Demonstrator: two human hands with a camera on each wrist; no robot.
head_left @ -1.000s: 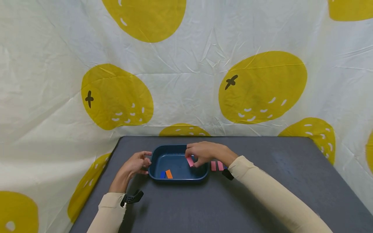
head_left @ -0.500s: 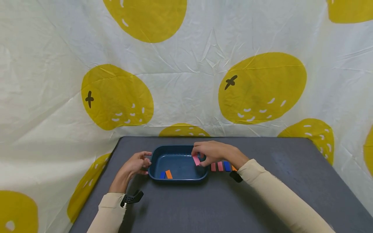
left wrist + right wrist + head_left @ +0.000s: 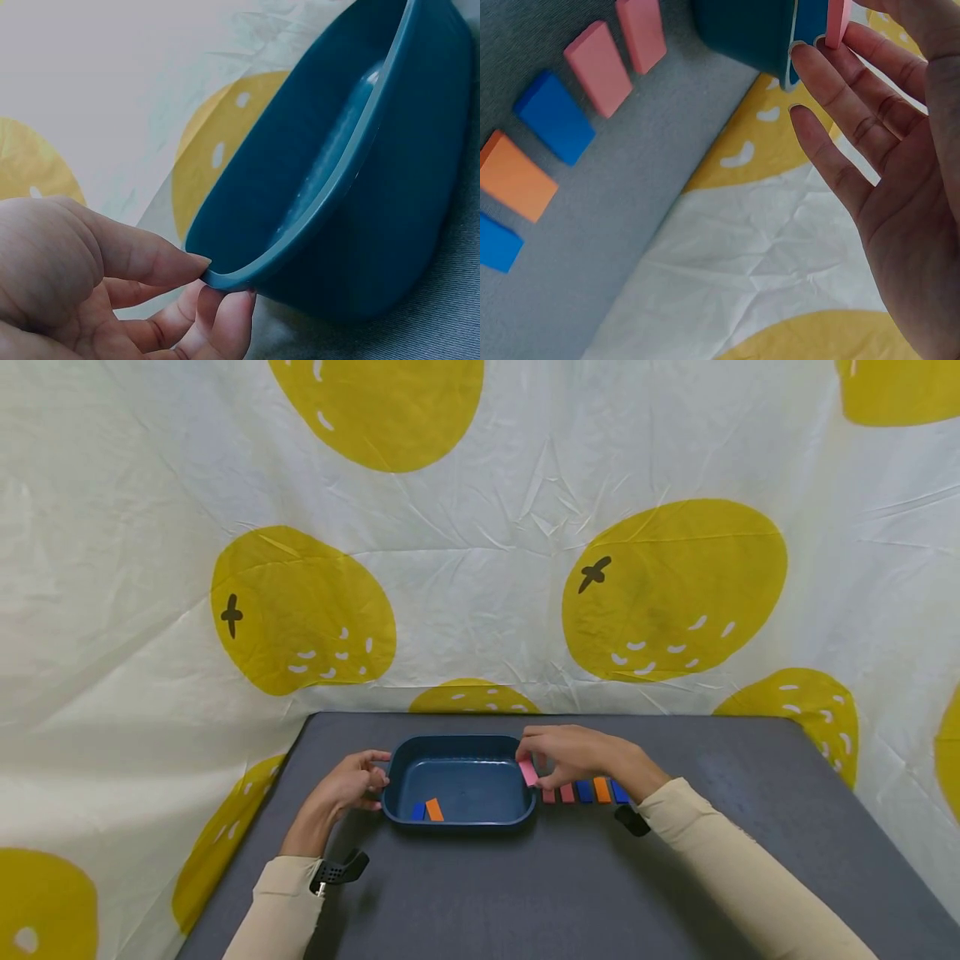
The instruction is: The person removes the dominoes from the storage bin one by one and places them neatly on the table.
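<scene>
Your dark blue tray [image 3: 459,823] sits on the grey table [image 3: 480,893] with two blocks in it: a blue block [image 3: 418,811] and an orange block [image 3: 435,810], side by side near the front left corner of its floor. Your left hand [image 3: 352,783] pinches the tray's left rim, thumb on one side and fingers on the other. Your right hand [image 3: 566,753] holds a pink block [image 3: 528,773] between thumb and fingers at the tray's right end; from these angles you can't quite tell whether it is inside the rim or above it. Outside the tray, just beyond that end, five more blocks [image 3: 598,69] lie in a spaced row: pink, pink, blue, orange, blue.
</scene>
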